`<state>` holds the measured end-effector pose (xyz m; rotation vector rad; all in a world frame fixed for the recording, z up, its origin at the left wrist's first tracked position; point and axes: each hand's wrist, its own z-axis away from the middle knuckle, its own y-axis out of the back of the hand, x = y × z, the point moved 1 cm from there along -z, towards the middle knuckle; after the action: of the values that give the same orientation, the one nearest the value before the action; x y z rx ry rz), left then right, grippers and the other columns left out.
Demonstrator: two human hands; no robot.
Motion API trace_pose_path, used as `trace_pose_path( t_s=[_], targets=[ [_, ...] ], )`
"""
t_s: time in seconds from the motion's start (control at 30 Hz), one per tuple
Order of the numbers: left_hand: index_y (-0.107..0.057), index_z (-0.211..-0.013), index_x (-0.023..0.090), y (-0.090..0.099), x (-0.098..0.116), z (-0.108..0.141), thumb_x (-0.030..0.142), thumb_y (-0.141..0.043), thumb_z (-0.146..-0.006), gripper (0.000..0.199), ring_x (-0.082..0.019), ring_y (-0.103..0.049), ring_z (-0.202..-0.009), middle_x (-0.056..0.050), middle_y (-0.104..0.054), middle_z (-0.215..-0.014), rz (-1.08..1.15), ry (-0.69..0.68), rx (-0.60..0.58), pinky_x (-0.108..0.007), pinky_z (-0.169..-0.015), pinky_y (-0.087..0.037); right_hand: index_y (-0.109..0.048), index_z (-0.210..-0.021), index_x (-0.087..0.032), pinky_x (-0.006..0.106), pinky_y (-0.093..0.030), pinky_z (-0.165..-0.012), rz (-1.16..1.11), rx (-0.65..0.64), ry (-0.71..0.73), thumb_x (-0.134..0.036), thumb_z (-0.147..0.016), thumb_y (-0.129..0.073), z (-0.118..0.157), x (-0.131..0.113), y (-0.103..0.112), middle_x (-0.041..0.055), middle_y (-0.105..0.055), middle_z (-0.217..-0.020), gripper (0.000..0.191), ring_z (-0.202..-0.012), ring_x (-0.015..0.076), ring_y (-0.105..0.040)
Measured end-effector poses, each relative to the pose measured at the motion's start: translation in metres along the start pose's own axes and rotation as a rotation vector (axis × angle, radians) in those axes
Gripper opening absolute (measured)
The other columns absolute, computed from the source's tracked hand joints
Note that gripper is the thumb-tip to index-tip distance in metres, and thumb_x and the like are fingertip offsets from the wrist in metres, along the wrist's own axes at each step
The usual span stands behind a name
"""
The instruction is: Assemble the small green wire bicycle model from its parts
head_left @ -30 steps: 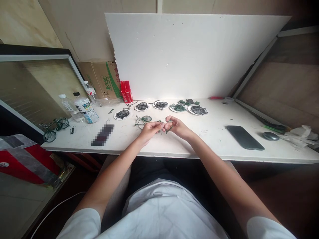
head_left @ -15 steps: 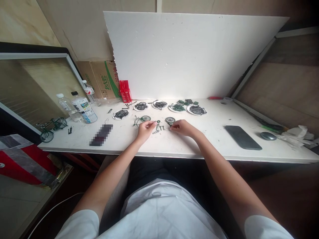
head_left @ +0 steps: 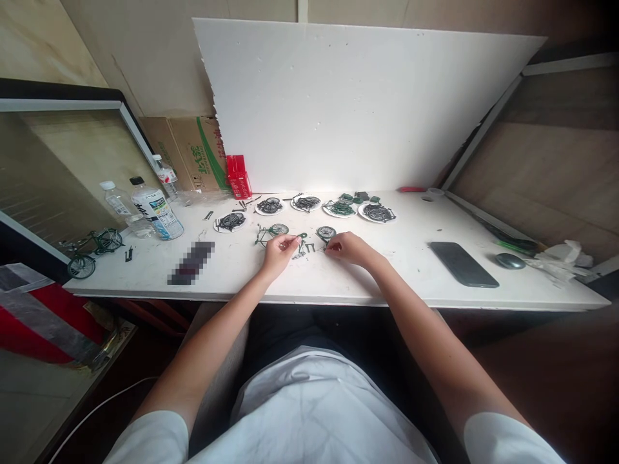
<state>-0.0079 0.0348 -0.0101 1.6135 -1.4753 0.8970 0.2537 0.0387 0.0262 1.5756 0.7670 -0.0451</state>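
Note:
My left hand is closed in a pinch above the white table; whatever its fingertips hold is too small to make out. Small green and black model bicycle parts lie between the two hands. Behind my left hand is a green model bicycle frame with a spoked wheel. My right hand is also pinched, low over the tabletop, its fingertips hiding what they hold. Just beyond those fingers sits another spoked wheel with a green part.
Plates of black parts and a plate of green parts line the back. Bottles and an assembled model bicycle stand at the left. A phone and a computer mouse lie at the right. A white board leans behind.
The whole view has shifted slightly, moving the scene a little to the left. Both hands keep nearly the same pinched pose over the same parts.

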Motion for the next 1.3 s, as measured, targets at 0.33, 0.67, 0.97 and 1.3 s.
trace_pose_path(
  t_s=[0.33, 0.67, 0.97, 1.3],
  targets=[
    [-0.083, -0.089, 0.018, 0.0, 0.003, 0.002, 0.054, -0.082, -0.087, 0.036, -0.019, -0.065, -0.077, -0.008, -0.079, -0.089, -0.002, 0.009, -0.009, -0.032, -0.073, -0.051, -0.083, -0.093, -0.023, 0.033, -0.048, -0.07, 0.152, 0.072, 0.035, -0.018, -0.09, -0.073, -0.001, -0.008, -0.003, 0.0101, -0.082, -0.102, 0.012, -0.081, 0.0249, -0.071],
    [-0.083, -0.09, 0.019, -0.001, 0.0, 0.001, 0.053, -0.082, -0.086, 0.034, -0.019, -0.065, -0.077, -0.008, -0.078, -0.09, -0.015, 0.0, -0.013, -0.032, -0.072, -0.051, -0.081, -0.095, -0.024, 0.033, -0.047, -0.069, 0.141, 0.049, 0.011, -0.021, -0.093, -0.071, 0.0, -0.007, -0.005, 0.011, -0.081, -0.1, 0.011, -0.08, 0.0252, -0.071],
    [-0.083, -0.093, 0.017, 0.001, 0.008, 0.004, 0.052, -0.081, -0.089, 0.035, -0.02, -0.069, -0.085, -0.009, -0.08, -0.095, -0.09, -0.009, -0.025, -0.03, -0.075, -0.05, -0.08, -0.103, -0.022, 0.028, -0.047, -0.075, 0.147, 0.004, -0.027, -0.022, -0.098, -0.069, 0.004, -0.015, -0.001, 0.01, -0.081, -0.104, 0.012, -0.085, 0.0217, -0.071],
    [-0.083, -0.093, 0.017, 0.0, 0.003, 0.003, 0.053, -0.082, -0.088, 0.036, -0.019, -0.067, -0.081, -0.009, -0.079, -0.093, -0.082, -0.009, -0.015, -0.03, -0.073, -0.05, -0.083, -0.101, -0.021, 0.026, -0.042, -0.071, 0.135, 0.04, 0.024, -0.019, -0.095, -0.075, 0.001, -0.013, 0.003, 0.0071, -0.081, -0.105, 0.011, -0.088, 0.0199, -0.068]
  ],
)
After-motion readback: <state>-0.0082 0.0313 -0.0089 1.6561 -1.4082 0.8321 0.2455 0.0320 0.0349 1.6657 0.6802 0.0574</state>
